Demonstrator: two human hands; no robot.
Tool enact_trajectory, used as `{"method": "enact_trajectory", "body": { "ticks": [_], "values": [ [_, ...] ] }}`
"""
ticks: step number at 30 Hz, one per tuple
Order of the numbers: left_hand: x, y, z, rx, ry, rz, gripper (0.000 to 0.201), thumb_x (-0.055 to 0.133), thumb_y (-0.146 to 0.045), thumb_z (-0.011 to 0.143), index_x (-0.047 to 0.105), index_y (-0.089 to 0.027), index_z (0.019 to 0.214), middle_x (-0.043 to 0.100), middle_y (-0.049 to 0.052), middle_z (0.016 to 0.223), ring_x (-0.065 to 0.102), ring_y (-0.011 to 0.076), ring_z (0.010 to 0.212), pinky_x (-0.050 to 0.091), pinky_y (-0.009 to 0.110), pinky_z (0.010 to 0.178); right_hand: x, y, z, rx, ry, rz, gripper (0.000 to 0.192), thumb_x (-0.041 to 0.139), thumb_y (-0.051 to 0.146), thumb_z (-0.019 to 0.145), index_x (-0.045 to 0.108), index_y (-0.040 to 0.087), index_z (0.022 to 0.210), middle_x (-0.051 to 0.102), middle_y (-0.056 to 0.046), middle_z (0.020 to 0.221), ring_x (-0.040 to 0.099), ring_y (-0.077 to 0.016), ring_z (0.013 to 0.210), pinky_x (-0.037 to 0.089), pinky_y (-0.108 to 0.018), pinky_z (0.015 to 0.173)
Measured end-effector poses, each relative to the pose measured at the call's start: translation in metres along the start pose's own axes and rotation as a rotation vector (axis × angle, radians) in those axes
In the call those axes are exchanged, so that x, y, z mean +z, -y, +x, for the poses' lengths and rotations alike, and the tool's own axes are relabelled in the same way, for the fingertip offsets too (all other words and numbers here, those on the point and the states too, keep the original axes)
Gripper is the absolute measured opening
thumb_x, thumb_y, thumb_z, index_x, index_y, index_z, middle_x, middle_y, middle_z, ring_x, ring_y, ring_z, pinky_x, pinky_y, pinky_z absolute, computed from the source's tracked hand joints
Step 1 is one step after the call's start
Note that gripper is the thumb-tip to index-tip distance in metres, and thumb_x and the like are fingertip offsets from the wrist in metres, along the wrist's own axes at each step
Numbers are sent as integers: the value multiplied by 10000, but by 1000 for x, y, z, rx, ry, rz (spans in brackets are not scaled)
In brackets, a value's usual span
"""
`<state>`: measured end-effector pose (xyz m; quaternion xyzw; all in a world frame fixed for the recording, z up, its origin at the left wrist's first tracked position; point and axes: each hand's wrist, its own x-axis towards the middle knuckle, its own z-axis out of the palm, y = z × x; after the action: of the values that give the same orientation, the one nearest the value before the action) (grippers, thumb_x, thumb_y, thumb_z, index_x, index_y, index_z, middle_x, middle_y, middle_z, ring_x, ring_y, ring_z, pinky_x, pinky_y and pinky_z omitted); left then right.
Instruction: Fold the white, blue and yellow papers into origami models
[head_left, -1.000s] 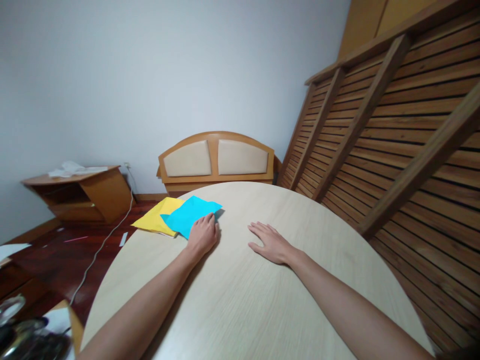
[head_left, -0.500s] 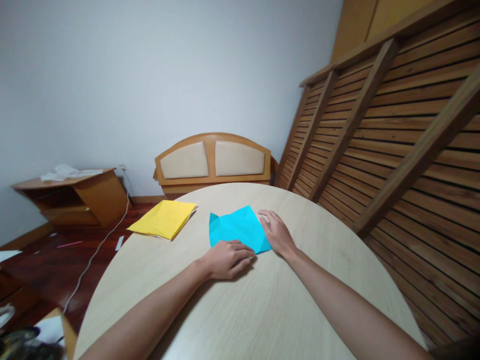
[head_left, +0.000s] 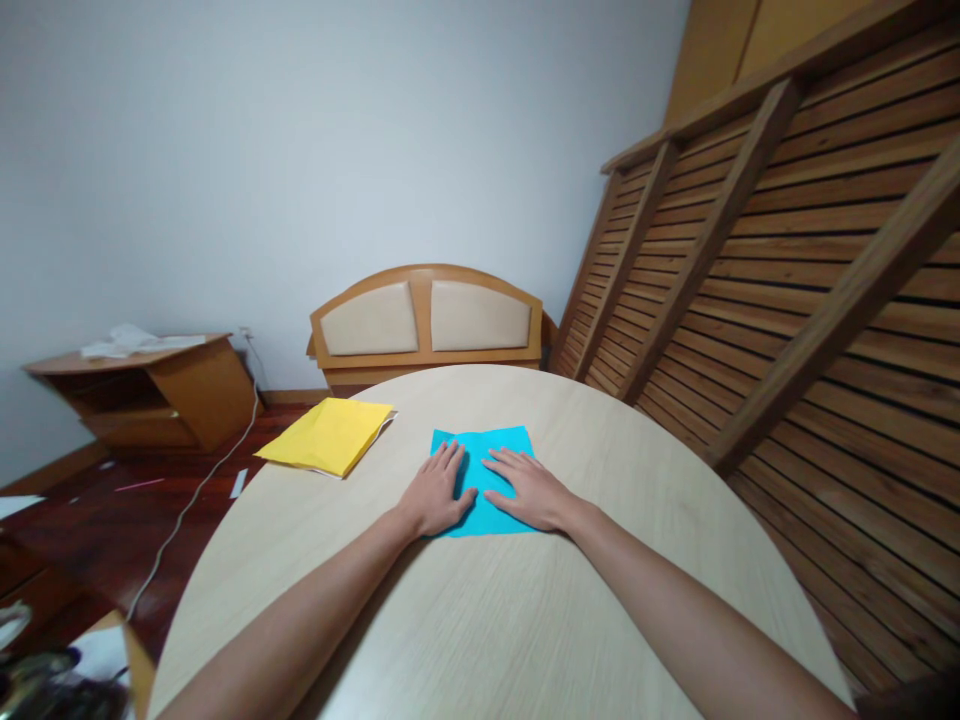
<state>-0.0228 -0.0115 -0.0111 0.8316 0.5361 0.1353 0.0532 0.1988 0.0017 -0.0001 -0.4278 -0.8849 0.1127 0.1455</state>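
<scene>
A creased sheet of blue paper point(head_left: 478, 515) lies on the round, pale wooden table point(head_left: 480, 620), one edge facing me. My left hand point(head_left: 441, 492) rests flat on the paper's left part, thumb spread away from the fingers. On the right part lies my right hand point(head_left: 526, 488), palm down with its fingers stretched out. A strip of blue shows between the two hands, and they cover much of the sheet's sides. Further left on the table is a stack of yellow paper point(head_left: 328, 436) with white edges showing beneath it.
Beyond the table stands a headboard point(head_left: 424, 320) with two cream panels. A slatted wooden frame point(head_left: 750, 300) leans along the right side. At left are a low wooden cabinet point(head_left: 199, 395) and a white cable point(head_left: 184, 520) on the dark red floor.
The blue paper has turned so an edge faces me, and it lies flatter. My left hand has moved up onto it with fingers spread; my right hand has come left and nearer onto it.
</scene>
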Motion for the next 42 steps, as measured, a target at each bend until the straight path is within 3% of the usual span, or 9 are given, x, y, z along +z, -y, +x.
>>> {"method": "enact_trajectory", "body": {
  "ticks": [5, 10, 16, 22, 25, 30, 35, 42],
  "values": [
    [-6, -26, -8, 2, 99, 74, 739, 354, -581, 950, 311, -123, 1528, 246, 150, 1603, 185, 331, 1491, 198, 492, 1197, -8, 17, 6, 50, -87, -71, 516, 428, 506, 968, 586, 183, 1339, 569, -127, 1402, 471, -281, 1330, 261, -468, 1155],
    [-7, -38, -11, 19, 142, 59, 741, 355, -584, 946, 300, -141, 1537, 213, 132, 1615, 144, 342, 1497, 176, 501, 1203, 3, 18, 14, 154, 26, -32, 615, 237, 527, 1012, 415, 182, 1490, 340, -79, 1582, 248, -273, 1477, 157, -484, 1203],
    [-5, -36, -11, -14, 143, 44, 771, 340, -603, 944, 260, -133, 1550, 188, 137, 1622, 129, 366, 1494, 181, 525, 1196, 2, -18, 13, 205, 100, -81, 719, 282, 630, 958, 291, 220, 1549, 189, -47, 1632, 125, -278, 1509, 118, -476, 1215],
    [-15, -38, -2, -25, -16, 97, 628, 436, -524, 916, 521, -119, 1388, 514, 188, 1426, 479, 345, 1320, 350, 484, 1121, -3, -23, 3, 162, 87, -101, 768, 305, 679, 933, 286, 222, 1550, 177, -68, 1634, 122, -284, 1509, 104, -467, 1215],
    [-13, -35, 3, 54, 15, 70, 616, 443, -460, 925, 470, -109, 1430, 399, 171, 1530, 345, 323, 1427, 254, 455, 1185, -6, -17, -2, 119, 107, -91, 775, 311, 691, 928, 278, 232, 1552, 182, -74, 1632, 127, -295, 1508, 91, -501, 1209],
    [-2, -31, 4, 7, 126, 25, 660, 315, -508, 981, 298, -154, 1537, 218, 117, 1617, 172, 289, 1499, 169, 477, 1211, -9, 1, -2, 104, 12, -152, 690, 354, 592, 955, 409, 165, 1495, 300, -115, 1594, 170, -302, 1497, 47, -509, 1207],
    [0, -28, 6, 31, 145, 37, 670, 288, -531, 981, 227, -201, 1561, 188, 92, 1625, 141, 267, 1506, 156, 466, 1212, 1, 7, -2, 87, 103, -18, 745, 234, 650, 967, 264, 194, 1555, 236, -61, 1619, 157, -260, 1504, 103, -472, 1214],
    [-10, 1, -1, -54, 152, 64, 720, 244, -584, 979, 224, -156, 1558, 169, 110, 1626, 147, 284, 1503, 161, 487, 1203, -1, -10, -10, 133, 113, -80, 853, 281, 768, 896, 247, 234, 1561, 175, -64, 1636, 94, -304, 1511, 75, -481, 1215]
  ]
}}
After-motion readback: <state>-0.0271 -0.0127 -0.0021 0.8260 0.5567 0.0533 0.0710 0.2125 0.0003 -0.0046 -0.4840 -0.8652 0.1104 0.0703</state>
